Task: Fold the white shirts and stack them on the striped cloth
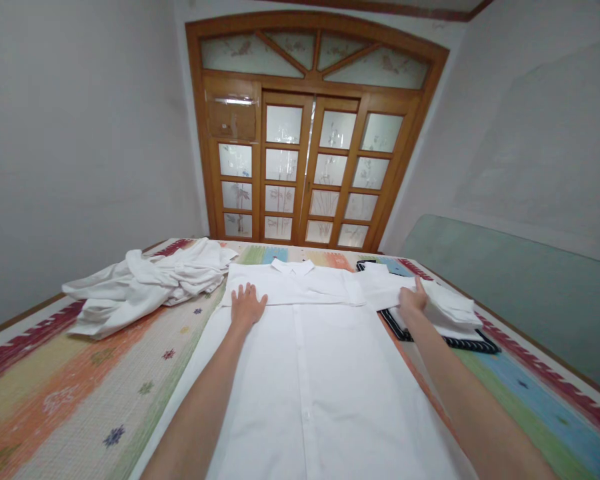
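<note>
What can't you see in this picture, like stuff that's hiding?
Head view:
- Bottom of the white shirt: cut off by the lower edge.
- Fingers of the right hand: partly hidden in the sleeve cloth, so the grip is unclear.
- Dark striped garment: mostly covered by the folded white clothes.
- Crumpled white pile: how many garments cannot be told.
- The person's elbows: out of frame.
</note>
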Tool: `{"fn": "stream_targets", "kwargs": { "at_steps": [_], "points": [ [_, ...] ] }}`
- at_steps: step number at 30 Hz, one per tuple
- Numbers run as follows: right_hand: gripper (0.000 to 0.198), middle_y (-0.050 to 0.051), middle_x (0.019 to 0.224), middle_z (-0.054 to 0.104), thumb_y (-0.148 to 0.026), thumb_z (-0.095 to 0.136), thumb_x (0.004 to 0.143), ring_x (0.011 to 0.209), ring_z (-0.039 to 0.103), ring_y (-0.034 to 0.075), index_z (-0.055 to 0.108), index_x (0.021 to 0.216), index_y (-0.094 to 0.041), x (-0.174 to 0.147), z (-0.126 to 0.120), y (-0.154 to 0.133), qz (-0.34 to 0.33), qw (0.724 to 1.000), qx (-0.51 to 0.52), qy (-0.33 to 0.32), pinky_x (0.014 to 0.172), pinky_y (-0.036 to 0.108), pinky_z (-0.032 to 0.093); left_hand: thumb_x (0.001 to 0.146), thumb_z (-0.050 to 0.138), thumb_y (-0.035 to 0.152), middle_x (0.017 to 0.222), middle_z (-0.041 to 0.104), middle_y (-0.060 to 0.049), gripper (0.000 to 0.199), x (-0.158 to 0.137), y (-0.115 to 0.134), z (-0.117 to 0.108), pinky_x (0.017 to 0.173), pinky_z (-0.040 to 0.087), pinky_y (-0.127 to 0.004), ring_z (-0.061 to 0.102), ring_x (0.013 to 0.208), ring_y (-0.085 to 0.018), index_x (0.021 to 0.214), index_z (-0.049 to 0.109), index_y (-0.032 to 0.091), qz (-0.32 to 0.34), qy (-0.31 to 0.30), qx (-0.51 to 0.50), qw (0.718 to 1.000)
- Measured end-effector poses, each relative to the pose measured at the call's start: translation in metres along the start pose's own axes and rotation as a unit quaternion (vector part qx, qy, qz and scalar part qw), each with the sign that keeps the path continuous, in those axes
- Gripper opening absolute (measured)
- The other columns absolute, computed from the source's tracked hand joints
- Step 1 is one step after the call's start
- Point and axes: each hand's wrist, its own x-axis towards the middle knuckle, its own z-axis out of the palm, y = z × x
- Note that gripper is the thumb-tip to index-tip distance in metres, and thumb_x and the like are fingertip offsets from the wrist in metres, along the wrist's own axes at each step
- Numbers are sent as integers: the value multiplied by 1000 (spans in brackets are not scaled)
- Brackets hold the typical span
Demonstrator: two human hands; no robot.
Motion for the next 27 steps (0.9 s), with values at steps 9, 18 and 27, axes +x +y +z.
{"fn": "stream_targets", "kwargs": {
  "at_steps": [9,18,27],
  "points": [
    [58,15,87,64,-10,35,83,87,58,27,51,139,-6,-49,45,-38,-300,933,-147,-132,87,40,45,96,28,48,156,30,-14,66,0,0,0,119,17,-51,22,146,-33,147,37,7,0,5,-6,1000],
    [54,10,100,69,-21,39,90,95,62,24,46,144,-19,-105,70,-15,-420,796,-155,-407,91,38,46,95,31,47,155,33,-15,65,0,-1,0,118,19,-51,23,145,-33,146,39,8,2,9,-17,1000],
    [81,17,132,60,-32,46,89,119,57,31,5,157,-15,-105,78,-38,-273,902,-168,-290,99,44,44,95,29,48,156,30,-14,66,1,-1,1,119,16,-51,21,146,-33,147,37,8,-2,-2,-16,1000]
  ]
}}
